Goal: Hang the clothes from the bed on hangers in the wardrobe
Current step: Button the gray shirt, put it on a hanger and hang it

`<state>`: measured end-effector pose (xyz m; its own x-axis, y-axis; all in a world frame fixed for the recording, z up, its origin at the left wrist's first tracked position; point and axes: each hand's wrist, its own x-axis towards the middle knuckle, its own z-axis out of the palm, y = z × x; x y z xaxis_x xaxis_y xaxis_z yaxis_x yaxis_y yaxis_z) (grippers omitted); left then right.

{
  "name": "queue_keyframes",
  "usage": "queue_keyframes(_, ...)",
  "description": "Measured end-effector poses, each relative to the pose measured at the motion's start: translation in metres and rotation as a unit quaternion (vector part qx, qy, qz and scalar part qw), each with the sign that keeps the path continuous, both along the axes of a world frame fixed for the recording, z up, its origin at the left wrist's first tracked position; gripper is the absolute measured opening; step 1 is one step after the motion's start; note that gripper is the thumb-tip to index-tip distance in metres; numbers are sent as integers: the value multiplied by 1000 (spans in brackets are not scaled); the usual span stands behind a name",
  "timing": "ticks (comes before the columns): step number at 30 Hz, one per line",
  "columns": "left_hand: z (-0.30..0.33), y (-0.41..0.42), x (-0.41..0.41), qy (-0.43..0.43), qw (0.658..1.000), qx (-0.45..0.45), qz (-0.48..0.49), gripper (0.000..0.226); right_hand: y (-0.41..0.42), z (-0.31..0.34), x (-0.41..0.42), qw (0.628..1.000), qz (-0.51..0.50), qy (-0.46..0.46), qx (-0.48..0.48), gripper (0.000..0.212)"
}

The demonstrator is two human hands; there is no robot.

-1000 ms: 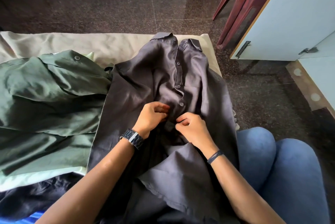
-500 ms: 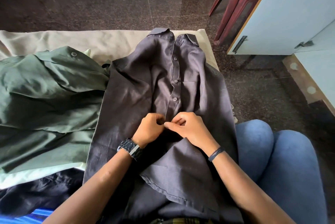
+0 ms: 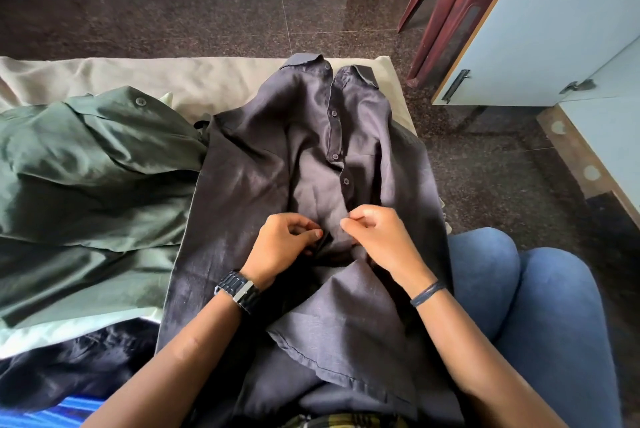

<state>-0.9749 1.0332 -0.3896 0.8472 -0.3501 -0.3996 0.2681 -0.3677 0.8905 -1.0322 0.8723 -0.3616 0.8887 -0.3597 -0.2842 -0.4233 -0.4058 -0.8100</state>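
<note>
A dark grey button-up shirt (image 3: 263,164) lies face up on the bed, collar away from me, its upper buttons fastened. My left hand (image 3: 282,245) and my right hand (image 3: 375,237) sit side by side at the lower placket, each pinching a fold of the grey fabric. The shirt's hem drapes over my lap. A green shirt (image 3: 90,164) lies crumpled to the left, overlapped by the grey one. No hanger is in view.
The bed has a beige sheet (image 3: 173,77). A black garment (image 3: 69,368) and a blue striped cloth (image 3: 52,415) lie at the lower left. A pale blue wardrobe door (image 3: 554,29) stands at the right, a maroon plastic chair (image 3: 446,1) beside it.
My two hands have come slightly apart at the placket and shifted a little toward me along it. The view tilted slightly.
</note>
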Motion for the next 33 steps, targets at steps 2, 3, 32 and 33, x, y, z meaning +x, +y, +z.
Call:
queue_keyframes(2,11,2,-3,26,998,-55,34,7,-7,4,-3,1000,-23,3,14,14)
queue_keyframes(3,18,3,-4,38,994,-84,50,6,-9,7,-4,999,-29,1,22,10)
queue_keyframes(32,58,-15,-29,44,975,-192,103,9,26,47,-24,979,2,-177,-99,27)
queue_keyframes(33,57,-15,-29,43,975,-189,105,8,27,47,-24,980,2,-177,-94,27)
